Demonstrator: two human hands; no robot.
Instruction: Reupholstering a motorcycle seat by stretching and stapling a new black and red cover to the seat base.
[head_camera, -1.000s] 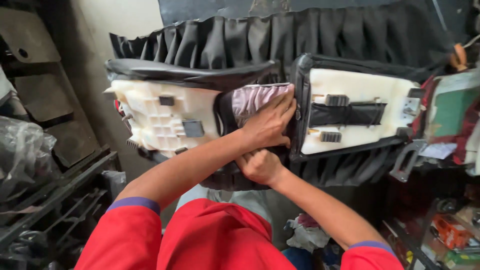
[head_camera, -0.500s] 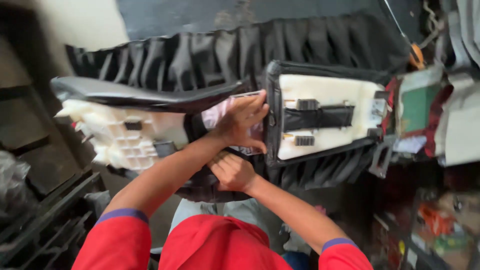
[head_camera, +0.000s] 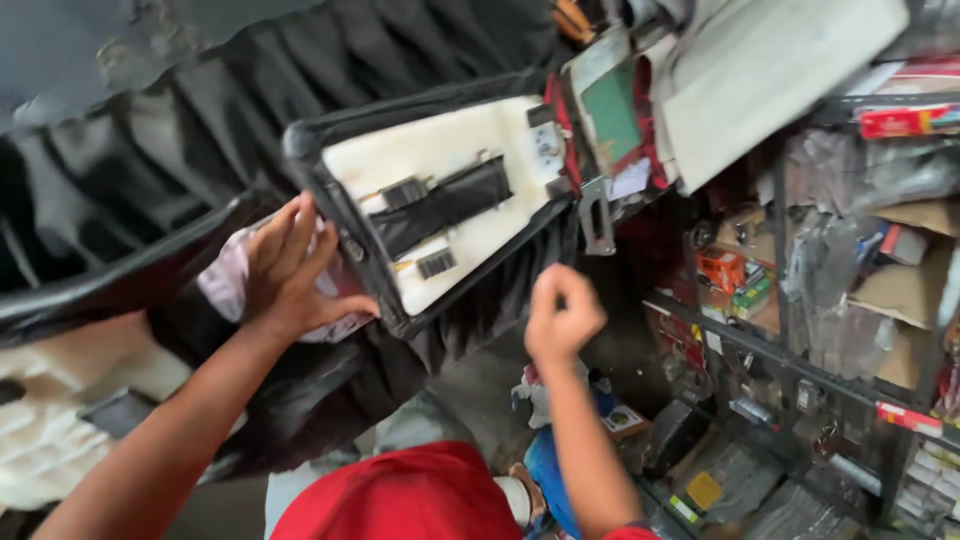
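My left hand (head_camera: 288, 268) lies with spread fingers on a pink cloth (head_camera: 222, 282) tucked between two upturned motorcycle seats. Its thumb rests by the black rim of the right seat (head_camera: 450, 160), whose cream underside shows black brackets. The left seat (head_camera: 60, 420) is cream underneath too and is partly hidden by my arm. My right hand (head_camera: 562, 312) is a closed fist in the air below the right seat's lower edge; it touches nothing, and I see nothing in it.
Pleated black seat covers (head_camera: 150, 130) hang behind the seats. A metal shelf rack (head_camera: 800, 360) at the right holds boxes, plastic-wrapped parts and small packages. More seat bases (head_camera: 760, 80) lean at the top right. Rags and containers (head_camera: 560, 400) lie on the floor below.
My right hand has left the spot under my left hand and moved right, away from the seats, into a fist. My left hand stays on the pink cloth. The view has swung right.
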